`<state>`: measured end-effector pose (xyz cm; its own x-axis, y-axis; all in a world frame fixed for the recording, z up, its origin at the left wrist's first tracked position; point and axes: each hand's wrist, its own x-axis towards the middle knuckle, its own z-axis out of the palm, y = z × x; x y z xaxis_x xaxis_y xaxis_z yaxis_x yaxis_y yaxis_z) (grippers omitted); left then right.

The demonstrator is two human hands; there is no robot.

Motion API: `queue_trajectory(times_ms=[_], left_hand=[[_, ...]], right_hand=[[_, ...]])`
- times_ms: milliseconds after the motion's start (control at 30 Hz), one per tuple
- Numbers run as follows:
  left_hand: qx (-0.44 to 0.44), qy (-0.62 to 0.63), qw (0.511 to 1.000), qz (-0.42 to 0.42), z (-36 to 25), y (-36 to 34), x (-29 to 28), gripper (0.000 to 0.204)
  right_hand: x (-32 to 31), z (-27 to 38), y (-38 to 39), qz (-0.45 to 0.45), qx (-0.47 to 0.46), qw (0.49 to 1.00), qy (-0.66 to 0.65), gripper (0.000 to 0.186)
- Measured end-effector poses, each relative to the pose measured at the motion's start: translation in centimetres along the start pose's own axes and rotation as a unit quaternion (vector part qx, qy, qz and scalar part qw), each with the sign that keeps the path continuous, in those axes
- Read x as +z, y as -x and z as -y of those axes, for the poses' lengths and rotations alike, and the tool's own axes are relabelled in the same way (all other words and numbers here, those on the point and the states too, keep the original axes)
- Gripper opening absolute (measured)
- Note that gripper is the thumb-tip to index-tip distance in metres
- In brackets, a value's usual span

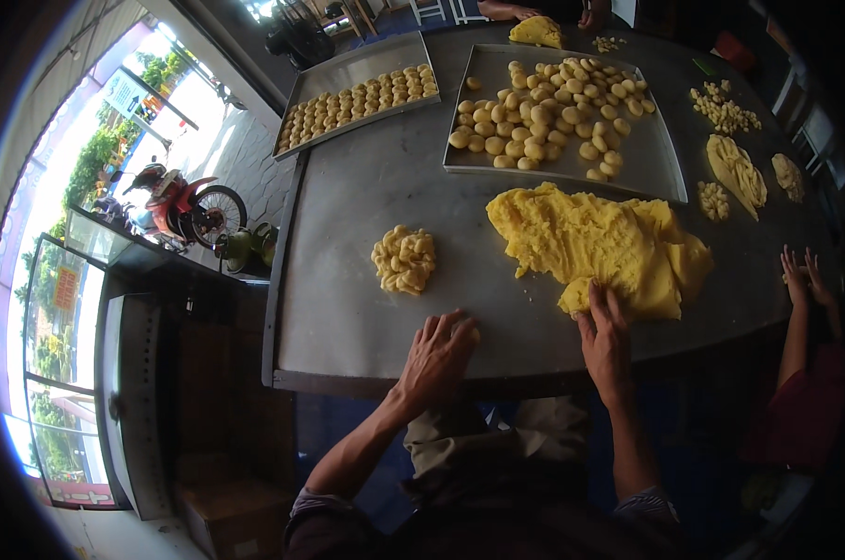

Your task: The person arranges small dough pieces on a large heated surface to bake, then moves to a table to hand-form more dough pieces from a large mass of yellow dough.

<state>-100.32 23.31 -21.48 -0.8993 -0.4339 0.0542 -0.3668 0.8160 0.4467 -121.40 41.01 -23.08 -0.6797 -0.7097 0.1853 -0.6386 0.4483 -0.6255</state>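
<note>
A large mound of yellow dough-like paste (609,238) lies on the metal table in front of me. My right hand (605,345) rests at its near edge, fingers stretched over a small lump there and thumb apart. To the left, my left hand (437,353) is low over the table's near edge, its fingers curled. A small yellow piece of paste (475,334) peeks out at its fingertips, mostly hidden. Beyond that hand sits a heap of small pale dough pieces (405,260), apart from both hands.
A tray of round dough balls (670,154) stands beyond the paste; another tray (348,77) holds rows of balls. At right lie dough pieces (724,110) and a folded dough sheet (737,173). Another person's hands (799,275) show at the right edge; someone else works at the far end.
</note>
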Motion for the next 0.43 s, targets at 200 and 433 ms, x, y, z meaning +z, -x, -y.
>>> queue_trajectory(times_ms=[200, 433], left_hand=[[0.041, 0.153, 0.956, -0.248, 0.3, -6.3, -5.4, 0.028], [-0.004, -0.020, 0.985, -0.171, 10.9, -5.6, -1.0, 0.056]], right_hand=[[1.5, 1.3, -1.9, -0.037, -0.098, 0.994, 0.012, 0.047], [2.8, -2.7, -2.2, -0.024, -0.111, 0.992, 0.059, 0.059]])
